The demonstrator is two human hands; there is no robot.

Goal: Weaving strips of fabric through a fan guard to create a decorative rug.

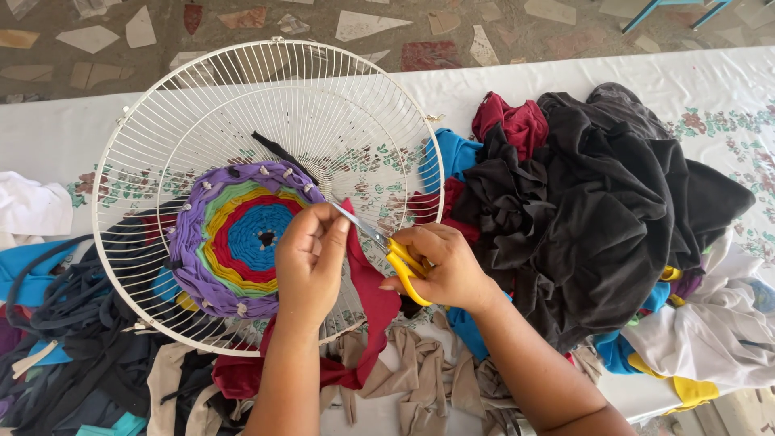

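A white wire fan guard (202,89) lies tilted on the table, with a round weave of purple, green, yellow, red and blue fabric rings (242,238) in its lower left. My left hand (311,258) pinches a dark red fabric strip (375,299) at the weave's right edge. My right hand (440,266) grips yellow-handled scissors (387,246), their blades pointing up-left toward my left fingers and the strip.
A big heap of black, red, blue and white cloth (597,210) fills the right side. Strips of dark, beige and teal fabric (97,355) lie at the lower left and front. A white floral tablecloth (565,77) covers the table; a stone floor lies beyond.
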